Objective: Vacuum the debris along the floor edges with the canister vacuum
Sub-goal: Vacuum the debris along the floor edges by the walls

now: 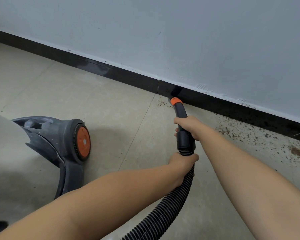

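Note:
A black vacuum nozzle tube with an orange tip (176, 101) points at the floor where it meets the black skirting board (121, 77). My right hand (189, 126) grips the rigid black handle tube just behind the tip. My left hand (182, 162) grips the ribbed black hose (164, 213) right below the cuff. Brown crumbs of debris (241, 131) lie scattered along the skirting to the right of the nozzle, and a small patch of crumbs (162, 103) sits just left of the tip. The grey canister vacuum (55, 141) with an orange wheel stands at the left.
A pale blue-grey wall (180, 40) rises above the skirting. The floor is beige tile (85, 94) with thin grout lines. A darker brown stain (299, 151) marks the floor at the far right.

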A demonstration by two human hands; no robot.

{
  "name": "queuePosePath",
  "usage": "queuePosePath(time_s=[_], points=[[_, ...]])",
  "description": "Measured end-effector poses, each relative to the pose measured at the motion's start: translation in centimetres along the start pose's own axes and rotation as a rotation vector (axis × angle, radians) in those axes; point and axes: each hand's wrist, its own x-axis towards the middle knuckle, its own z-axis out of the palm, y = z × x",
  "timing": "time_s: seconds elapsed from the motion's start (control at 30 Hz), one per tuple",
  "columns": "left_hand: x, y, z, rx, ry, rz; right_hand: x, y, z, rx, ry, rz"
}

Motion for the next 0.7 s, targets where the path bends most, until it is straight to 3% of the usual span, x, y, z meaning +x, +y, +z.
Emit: queuePosePath(time_s=[0.3, 0.57, 0.7], points=[[0.4, 0.9, -1.4, -0.070, 0.047, 0.008, 0.9, -1.6, 2.1, -0.035, -0.060, -0.053], [-2.7, -1.6, 3.1, 0.069, -0.155, -0.085, -2.6, 4.1, -3.4, 0.015, 0.042, 0.013], [-3.7, -2.5, 4.3, 0.074, -0.175, -0.072, -3.7, 5.4, -4.4, 0.032, 0.062, 0.021]])
